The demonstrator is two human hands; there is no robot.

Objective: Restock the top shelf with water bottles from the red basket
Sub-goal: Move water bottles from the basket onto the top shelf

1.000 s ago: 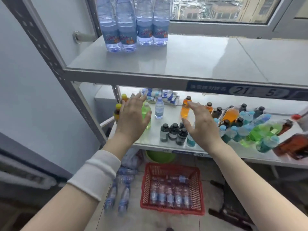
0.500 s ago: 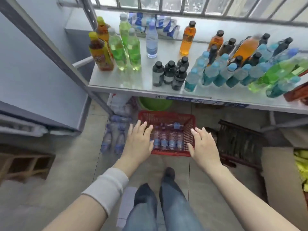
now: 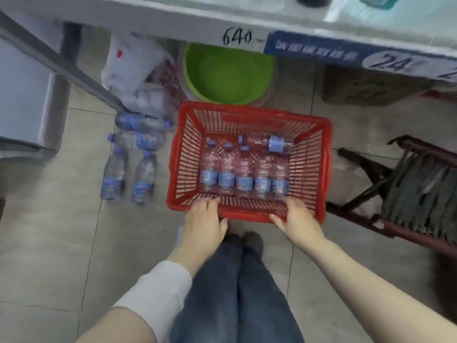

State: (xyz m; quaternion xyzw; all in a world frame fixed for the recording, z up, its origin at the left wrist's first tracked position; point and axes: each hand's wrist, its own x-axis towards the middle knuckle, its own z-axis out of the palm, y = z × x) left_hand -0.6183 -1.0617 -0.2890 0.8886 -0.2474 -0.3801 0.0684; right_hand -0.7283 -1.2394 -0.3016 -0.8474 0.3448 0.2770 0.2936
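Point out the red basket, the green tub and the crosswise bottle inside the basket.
red basket (image 3: 249, 111): head view, far rim.
green tub (image 3: 227, 75): head view, inside wall.
crosswise bottle (image 3: 277, 144): head view, blue label.

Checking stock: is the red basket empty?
No, the basket holds a row of bottles lying side by side and a crosswise bottle behind them.

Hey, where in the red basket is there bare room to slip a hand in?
In the red basket, bare strips: between right wall and the row of five bottles, narrower along the left wall, and the back-left corner. Crowded: the middle, and back right where a crosswise bottle lies.
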